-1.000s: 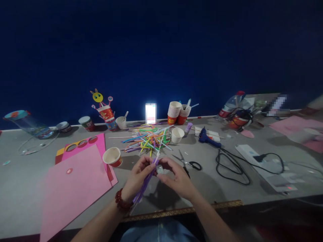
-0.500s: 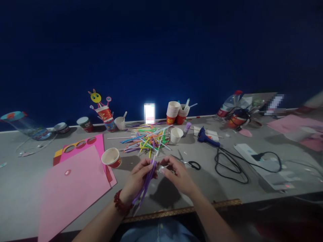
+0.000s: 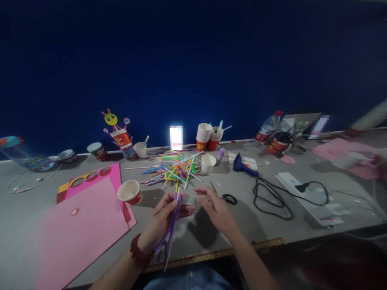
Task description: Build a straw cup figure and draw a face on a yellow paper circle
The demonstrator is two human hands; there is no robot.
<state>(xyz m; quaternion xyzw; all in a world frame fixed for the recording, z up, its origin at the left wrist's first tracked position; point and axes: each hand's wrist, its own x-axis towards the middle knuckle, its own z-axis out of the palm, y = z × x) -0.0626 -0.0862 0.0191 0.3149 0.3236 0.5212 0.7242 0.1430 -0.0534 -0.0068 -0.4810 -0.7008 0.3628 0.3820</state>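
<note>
My left hand (image 3: 165, 212) is closed around a small bundle of thin purple straws (image 3: 172, 229), which hang down past the wrist. A paler straw pokes up from the top of the bundle. Against the fingers of the same hand lies a small, shiny greyish-clear piece (image 3: 189, 201), perhaps tape or film; its kind is unclear. My right hand (image 3: 214, 209) is apart from it, just to the right, its fingers stretched out and holding nothing visible. Black-handled scissors (image 3: 229, 199) lie beyond the right hand, partly hidden by it. Further back spreads a pile of coloured straws (image 3: 173, 169).
Paper cups (image 3: 130, 192) stand left and behind the pile. Pink paper (image 3: 81, 229) covers the left side. To the right are a blue glue gun (image 3: 242, 166), its black cable and a white power strip (image 3: 308, 197). Another person's arm (image 3: 371, 119) reaches in at far right.
My right hand has come away from the left one and its fingers have opened. The shiny piece stays by my left fingers. The view has shifted slightly.
</note>
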